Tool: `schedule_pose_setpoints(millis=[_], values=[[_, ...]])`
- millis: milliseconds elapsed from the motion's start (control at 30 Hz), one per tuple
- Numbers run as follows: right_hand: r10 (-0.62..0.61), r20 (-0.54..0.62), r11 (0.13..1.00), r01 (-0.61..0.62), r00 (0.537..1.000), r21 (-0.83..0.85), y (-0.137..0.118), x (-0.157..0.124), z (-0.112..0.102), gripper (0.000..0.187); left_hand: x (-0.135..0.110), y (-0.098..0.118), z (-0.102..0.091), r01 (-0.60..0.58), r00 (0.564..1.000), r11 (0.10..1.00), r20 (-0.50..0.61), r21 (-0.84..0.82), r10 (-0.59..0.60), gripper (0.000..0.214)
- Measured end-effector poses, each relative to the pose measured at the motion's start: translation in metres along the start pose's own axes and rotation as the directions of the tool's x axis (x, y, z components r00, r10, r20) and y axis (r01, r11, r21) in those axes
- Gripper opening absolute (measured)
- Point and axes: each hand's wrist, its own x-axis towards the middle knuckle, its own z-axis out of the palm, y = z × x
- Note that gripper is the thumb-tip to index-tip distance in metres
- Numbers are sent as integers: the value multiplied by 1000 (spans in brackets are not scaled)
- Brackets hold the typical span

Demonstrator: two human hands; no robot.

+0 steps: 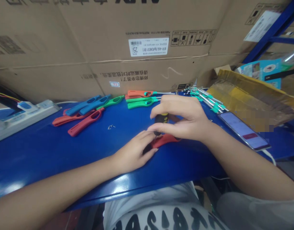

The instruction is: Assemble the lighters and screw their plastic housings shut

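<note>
My right hand (pixel 185 119) grips a short black-and-yellow screwdriver (pixel 161 119) from above, its shaft pointing down. Under the tip lies a red lighter handle (pixel 164 140) on the blue table. My left hand (pixel 137 150) holds that handle down at its left end, fingers curled over it. Part of the handle is hidden by both hands. A few tiny screws or bits of metal (pixel 110 127) lie on the table to the left. Behind my hands are green and orange lighters (pixel 140 103) with metal rods.
At the left lie blue, red and green lighter shells (pixel 86 111) beside a white power strip (pixel 24 118). Metal lighter rods with teal parts (pixel 206 97), a charging phone (pixel 245 131) and a taped carton (pixel 252 99) are at the right. A large cardboard box (pixel 101 38) walls off the back.
</note>
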Motion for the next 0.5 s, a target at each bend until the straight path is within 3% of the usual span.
schedule_pose_setpoints(millis=[100,200,267,333,433,500], values=[[82,69,990,-89,994,113,3,-1,-1,27,1,2,-2,16,1000,1000,1,-18,-16,33],[176,209,893,-245,962,377,3,-2,-1,35,1,3,-2,34,999,999,-13,-27,-34,31],[166,242,836,-266,956,480,2,-2,1,31,-1,2,0,61,998,998,-22,-28,-61,28],[139,168,864,-203,976,461,1,-2,5,23,-2,1,1,82,996,997,-23,-14,-82,24],[90,-4,961,-85,996,264,-2,-2,11,23,-4,1,3,76,997,997,-13,22,-76,22],[72,-26,984,-67,997,168,-5,-2,13,26,-4,2,3,64,998,998,-19,24,-64,24]])
